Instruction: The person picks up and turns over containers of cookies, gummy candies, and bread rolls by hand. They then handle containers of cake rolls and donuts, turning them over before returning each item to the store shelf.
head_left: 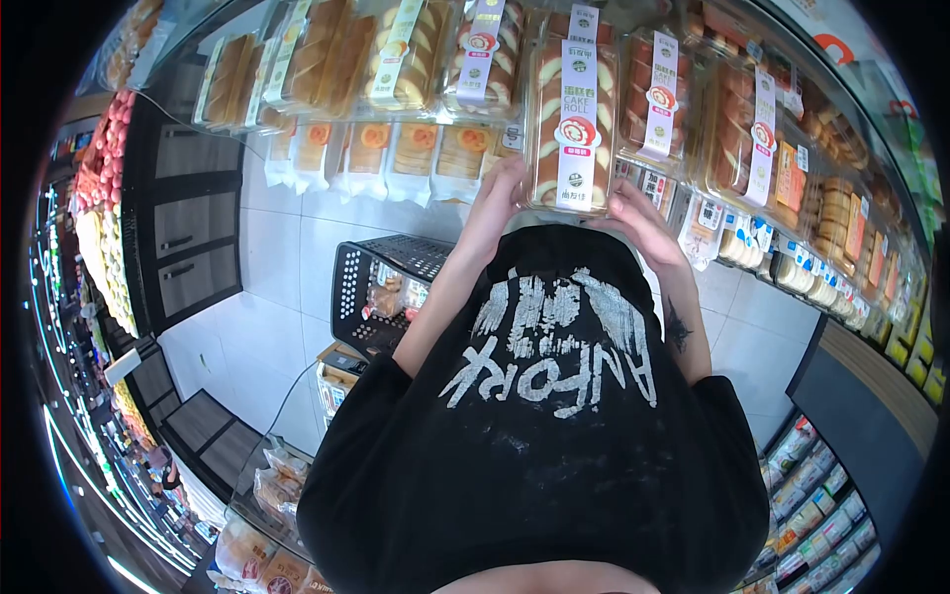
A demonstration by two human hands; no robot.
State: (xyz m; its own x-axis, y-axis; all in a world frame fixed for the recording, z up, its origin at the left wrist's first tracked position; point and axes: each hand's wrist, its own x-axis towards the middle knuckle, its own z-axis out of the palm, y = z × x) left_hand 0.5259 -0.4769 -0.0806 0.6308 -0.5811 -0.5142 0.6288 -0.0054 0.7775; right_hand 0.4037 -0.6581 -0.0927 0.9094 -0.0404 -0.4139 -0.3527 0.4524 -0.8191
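Observation:
A clear plastic box of cake roll [546, 129], with a long white and purple label, lies at the front of the upper shelf, nearer to me than the boxes beside it. My left hand [495, 198] grips its left side near the front end. On the opposite side my right hand [641, 220] has its thumb and fingers against the front right corner. Similar boxes flank it: a dark striped roll [503, 49] to the left and another roll [641, 89] to the right. The fingertips are partly hidden by the box.
Below the shelf hang bagged pastries [414, 150] and packaged snacks [782, 252]. A black shopping basket [348, 297] holding packaged food stands to the left. Dark cabinets [198, 213] line the left aisle, and another shelf [821, 505] of packets is at lower right.

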